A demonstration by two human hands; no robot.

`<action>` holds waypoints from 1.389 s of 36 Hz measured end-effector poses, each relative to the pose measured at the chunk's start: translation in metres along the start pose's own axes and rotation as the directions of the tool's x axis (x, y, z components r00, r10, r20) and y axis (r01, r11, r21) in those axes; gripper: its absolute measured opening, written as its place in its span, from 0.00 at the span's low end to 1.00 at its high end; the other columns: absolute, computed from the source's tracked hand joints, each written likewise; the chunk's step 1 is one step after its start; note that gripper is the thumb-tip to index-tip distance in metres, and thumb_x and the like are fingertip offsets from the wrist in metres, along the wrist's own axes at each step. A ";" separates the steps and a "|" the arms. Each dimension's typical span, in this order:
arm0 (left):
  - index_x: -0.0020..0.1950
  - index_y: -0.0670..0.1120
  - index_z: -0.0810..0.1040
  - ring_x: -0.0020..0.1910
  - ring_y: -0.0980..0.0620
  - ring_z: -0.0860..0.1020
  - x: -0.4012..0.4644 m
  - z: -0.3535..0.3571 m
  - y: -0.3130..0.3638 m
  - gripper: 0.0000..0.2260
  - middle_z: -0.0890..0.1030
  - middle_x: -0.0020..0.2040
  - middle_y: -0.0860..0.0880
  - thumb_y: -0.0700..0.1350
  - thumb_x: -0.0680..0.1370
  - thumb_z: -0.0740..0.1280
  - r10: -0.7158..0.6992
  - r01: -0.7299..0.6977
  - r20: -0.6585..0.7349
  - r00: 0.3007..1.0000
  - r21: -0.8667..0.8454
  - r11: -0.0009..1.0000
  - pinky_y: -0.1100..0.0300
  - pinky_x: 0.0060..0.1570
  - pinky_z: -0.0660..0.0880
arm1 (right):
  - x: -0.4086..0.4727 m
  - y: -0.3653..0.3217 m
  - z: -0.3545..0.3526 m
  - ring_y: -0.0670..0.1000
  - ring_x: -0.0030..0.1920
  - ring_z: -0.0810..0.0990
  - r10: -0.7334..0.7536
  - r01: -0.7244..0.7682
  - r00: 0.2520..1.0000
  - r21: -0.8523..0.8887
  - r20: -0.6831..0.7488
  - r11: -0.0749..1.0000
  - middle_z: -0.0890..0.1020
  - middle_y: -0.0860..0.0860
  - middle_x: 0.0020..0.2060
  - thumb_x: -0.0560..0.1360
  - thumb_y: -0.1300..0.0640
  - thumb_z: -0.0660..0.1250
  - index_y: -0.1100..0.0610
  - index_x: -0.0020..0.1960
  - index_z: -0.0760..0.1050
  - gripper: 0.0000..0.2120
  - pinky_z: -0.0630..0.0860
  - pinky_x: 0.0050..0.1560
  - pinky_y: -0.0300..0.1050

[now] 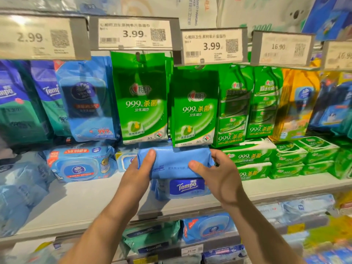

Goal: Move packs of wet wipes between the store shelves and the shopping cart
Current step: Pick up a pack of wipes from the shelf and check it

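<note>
1. Nearest the camera are the person's two bare forearms, which reach up and forward from the bottom edge toward the middle shelf (85, 197).
2. The left hand (138, 168) grips the left end of a blue Tempo pack (175, 162): the thumb lies across its upper face and the fingers curl underneath, out of sight.
3. The right hand (221, 174) holds the right end the same way, thumb on the front face and fingers (219, 156) wrapped round the end.
4. A grip at each end likely keeps the soft pack level and stops it sagging while it is set down or lifted; which of the two is under way cannot be told.
5. The held pack sits directly on top of a second Tempo pack (182, 188) that lies on the shelf, so the two form a small stack at the shelf front. Whether they touch cannot be told for certain.
6. The held pack's long axis runs left to right, parallel to the shelf edge, with a broad face tilted toward the camera and its faint brand print reading upright.
7. The lower pack shows its lid label facing outward, likely so shoppers can read it.
8. Green hanging packs (142, 98) dangle just above the held pack; stacked green wipes (249, 159) lie just beside it on the right.
9. The shopping cart is not in view.
</note>
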State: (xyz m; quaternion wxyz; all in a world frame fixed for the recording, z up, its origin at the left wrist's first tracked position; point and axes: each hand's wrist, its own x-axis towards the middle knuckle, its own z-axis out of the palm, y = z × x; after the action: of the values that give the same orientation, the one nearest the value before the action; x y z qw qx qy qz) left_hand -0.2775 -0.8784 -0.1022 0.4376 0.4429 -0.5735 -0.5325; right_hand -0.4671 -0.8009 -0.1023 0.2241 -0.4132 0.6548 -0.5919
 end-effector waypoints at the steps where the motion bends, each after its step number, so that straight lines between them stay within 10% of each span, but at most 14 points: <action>1: 0.69 0.56 0.77 0.64 0.56 0.79 0.001 -0.002 -0.005 0.36 0.82 0.64 0.57 0.76 0.68 0.64 0.005 -0.005 -0.009 1.000 0.042 0.999 0.46 0.70 0.72 | 0.000 0.002 0.001 0.38 0.33 0.81 -0.018 0.017 0.999 -0.036 -0.032 0.999 0.85 0.41 0.37 0.68 0.52 0.80 0.49 0.49 0.82 0.12 0.72 0.32 0.30; 5: 0.81 0.53 0.62 0.73 0.59 0.70 -0.002 -0.001 -0.012 0.47 0.72 0.75 0.55 0.76 0.67 0.62 0.051 -0.055 0.027 0.998 0.163 0.985 0.57 0.75 0.66 | -0.001 0.008 0.001 0.36 0.34 0.78 -0.063 0.048 0.993 -0.145 -0.098 0.988 0.83 0.44 0.34 0.70 0.47 0.77 0.51 0.45 0.83 0.09 0.70 0.33 0.28; 8: 0.75 0.54 0.69 0.51 0.74 0.78 0.000 0.003 -0.018 0.26 0.81 0.57 0.64 0.61 0.79 0.65 0.100 -0.111 0.069 0.993 0.175 0.978 0.78 0.46 0.72 | -0.001 0.008 0.000 0.34 0.34 0.78 -0.087 0.075 0.993 -0.149 -0.076 0.986 0.83 0.43 0.34 0.72 0.49 0.76 0.50 0.46 0.82 0.07 0.69 0.33 0.27; 12: 0.67 0.58 0.74 0.46 0.73 0.80 0.008 0.009 -0.018 0.14 0.83 0.53 0.65 0.56 0.81 0.63 0.108 -0.118 0.076 0.991 0.143 0.983 0.76 0.38 0.73 | 0.005 0.009 0.001 0.34 0.31 0.78 -0.088 0.075 0.992 -0.140 -0.086 0.987 0.79 0.39 0.27 0.74 0.49 0.76 0.49 0.45 0.81 0.06 0.68 0.32 0.26; 20: 0.75 0.61 0.67 0.50 0.67 0.83 0.009 0.012 -0.026 0.32 0.84 0.56 0.64 0.69 0.72 0.65 0.076 -0.080 0.101 0.992 0.040 0.996 0.65 0.46 0.78 | 0.004 0.026 0.003 0.47 0.38 0.82 -0.123 0.087 0.965 -0.159 -0.233 0.983 0.82 0.45 0.41 0.73 0.43 0.74 0.43 0.48 0.77 0.09 0.72 0.36 0.36; 25: 0.78 0.52 0.62 0.52 0.73 0.79 -0.012 0.016 -0.043 0.32 0.77 0.63 0.60 0.47 0.75 0.70 0.072 -0.069 0.212 0.975 -0.023 0.997 0.75 0.45 0.76 | -0.013 0.040 0.001 0.40 0.43 0.78 -0.036 0.023 0.922 -0.040 -0.386 0.999 0.80 0.50 0.52 0.76 0.48 0.72 0.49 0.58 0.73 0.14 0.71 0.38 0.27; 30: 0.62 0.54 0.70 0.51 0.62 0.84 -0.007 0.017 -0.053 0.28 0.86 0.51 0.62 0.33 0.70 0.77 0.096 -0.113 0.302 0.948 0.038 0.993 0.68 0.45 0.79 | -0.026 0.057 0.005 0.34 0.39 0.80 0.067 -0.092 0.971 -0.101 -0.232 0.991 0.80 0.44 0.51 0.73 0.46 0.75 0.46 0.62 0.69 0.22 0.71 0.33 0.28; 41: 0.64 0.54 0.71 0.55 0.55 0.84 0.015 0.026 -0.063 0.24 0.84 0.59 0.51 0.41 0.73 0.78 0.079 -0.124 0.253 0.964 0.167 0.978 0.55 0.56 0.82 | -0.004 0.069 0.008 0.50 0.42 0.78 -0.068 0.013 0.987 -0.356 -0.144 0.934 0.78 0.51 0.46 0.72 0.45 0.76 0.50 0.51 0.75 0.16 0.69 0.35 0.38; 50: 0.80 0.65 0.47 0.73 0.70 0.64 -0.001 0.008 -0.057 0.54 0.63 0.77 0.66 0.64 0.63 0.77 0.128 -0.125 0.034 0.991 -0.079 0.989 0.67 0.67 0.69 | -0.015 0.056 0.005 0.44 0.56 0.72 -0.209 0.135 0.955 -0.319 -0.211 0.938 0.73 0.47 0.58 0.70 0.49 0.78 0.51 0.70 0.71 0.31 0.70 0.54 0.34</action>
State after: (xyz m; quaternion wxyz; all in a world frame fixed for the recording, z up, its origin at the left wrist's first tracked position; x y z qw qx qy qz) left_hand -0.2824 -0.8782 -0.1599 0.4758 0.3780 -0.5881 -0.5337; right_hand -0.4703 -0.7938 -0.1602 0.0242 -0.4234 0.7208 -0.5482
